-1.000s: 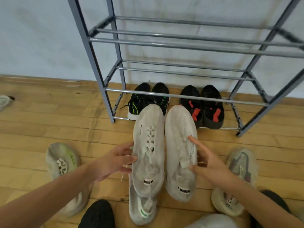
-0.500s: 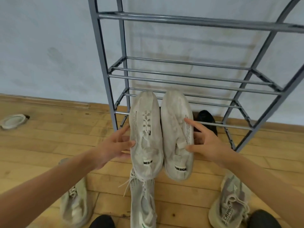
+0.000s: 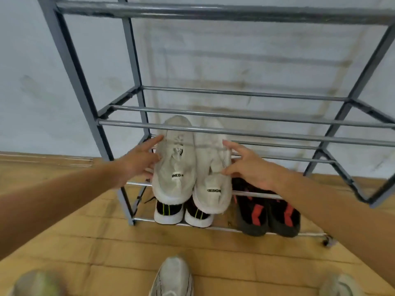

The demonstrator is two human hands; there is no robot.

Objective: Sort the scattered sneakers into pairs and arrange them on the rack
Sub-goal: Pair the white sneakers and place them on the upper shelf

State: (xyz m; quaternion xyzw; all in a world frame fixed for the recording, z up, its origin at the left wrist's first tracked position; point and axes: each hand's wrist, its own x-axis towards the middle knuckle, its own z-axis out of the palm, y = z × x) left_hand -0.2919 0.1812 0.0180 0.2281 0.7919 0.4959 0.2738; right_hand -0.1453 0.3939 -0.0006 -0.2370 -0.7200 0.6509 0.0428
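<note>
**White pair lines up for the second tier**

Two pale shoes, side by side, toes aimed into the rack (image 3: 70, 67) and noses tucked beneath the rail above. The left hand (image 3: 141, 159) presses the outer flank of the left white sneaker (image 3: 174, 163). The right hand (image 3: 248, 165) presses the outer flank of the right white sneaker (image 3: 211, 167). The fingers are spread, not wrapped, and the hands are apart with the pair sandwiched between them.

That squeeze looks deliberate: two shoes carried as one block, so they land aligned. The heels jut over the front rail just above the bottom tier. Whether the soles rest there yet, I can't tell.

The black-and-green pair (image 3: 168, 212) and black-and-red pair (image 3: 269, 214) sit on the bottom tier, which likely explains going up a level. A grey sneaker (image 3: 171, 276) waits on the floor (image 3: 85, 242).
</note>
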